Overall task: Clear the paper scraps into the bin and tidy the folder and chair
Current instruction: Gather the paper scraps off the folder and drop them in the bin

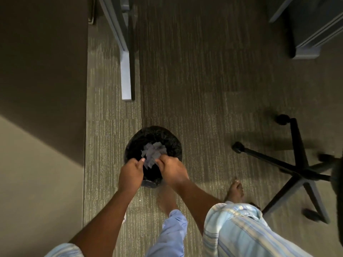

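Both hands over the bin [168,140], left hand [130,174] and right hand [171,171] loosely curled, fingers parting just behind the paper scraps [153,152] to let them drop inside. Chair [297,169] well off to the right, waiting. No folder in sight.

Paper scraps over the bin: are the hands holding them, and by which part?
It cannot be told: the paper scraps lie between the fingertips of the left hand and right hand above the bin, gripped or just released.
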A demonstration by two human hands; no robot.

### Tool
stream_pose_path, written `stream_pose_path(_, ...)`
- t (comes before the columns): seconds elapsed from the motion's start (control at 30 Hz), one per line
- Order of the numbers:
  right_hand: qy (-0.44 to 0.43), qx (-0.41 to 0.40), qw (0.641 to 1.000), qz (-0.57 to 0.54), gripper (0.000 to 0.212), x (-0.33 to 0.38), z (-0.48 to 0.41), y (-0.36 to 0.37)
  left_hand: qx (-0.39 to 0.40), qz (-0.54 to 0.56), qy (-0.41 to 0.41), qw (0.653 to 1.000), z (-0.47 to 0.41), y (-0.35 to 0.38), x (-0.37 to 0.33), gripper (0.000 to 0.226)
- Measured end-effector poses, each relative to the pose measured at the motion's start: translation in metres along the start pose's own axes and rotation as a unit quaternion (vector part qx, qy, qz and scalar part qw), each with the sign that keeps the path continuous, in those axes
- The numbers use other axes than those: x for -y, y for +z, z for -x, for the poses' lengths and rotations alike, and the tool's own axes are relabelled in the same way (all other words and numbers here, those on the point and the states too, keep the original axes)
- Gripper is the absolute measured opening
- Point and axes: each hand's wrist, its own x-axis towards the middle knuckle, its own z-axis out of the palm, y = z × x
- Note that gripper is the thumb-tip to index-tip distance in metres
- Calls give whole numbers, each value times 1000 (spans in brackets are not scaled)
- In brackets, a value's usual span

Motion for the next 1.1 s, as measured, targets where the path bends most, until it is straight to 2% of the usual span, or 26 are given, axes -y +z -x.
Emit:
stream_pose_path(0.2,19,-31,999,-28,33,13,31,-41,5,-21,17,1000,28,-23,-32,43)
stream_pose_path(0.3,22,-52,997,-49,25,12,47,-63,1,-20,17,1000,43,-28,-47,33)
stream_pose_path(0.43,25,-107,992,-57,21,-2,68,-94,35,-43,22,998,62,-23,-73,20)
stream_pose_path(0.53,51,-140,986,-75,22,-22,85,-116,73,-61,31,995,81,-12,-99,18)
stream_pose_path(0.7,85,-191,974,-89,21,-64,116,-158,142,-87,54,985,111,11,-146,34)
stream_pose_path(0.87,137,-244,952,-126,19,-114,141,-201,178,-136,99,969,134,40,-193,35)
stream_pose_path(1.1,196,-308,918,-156,20,-190,174,-254,213,-197,117,950,150,93,-251,31)
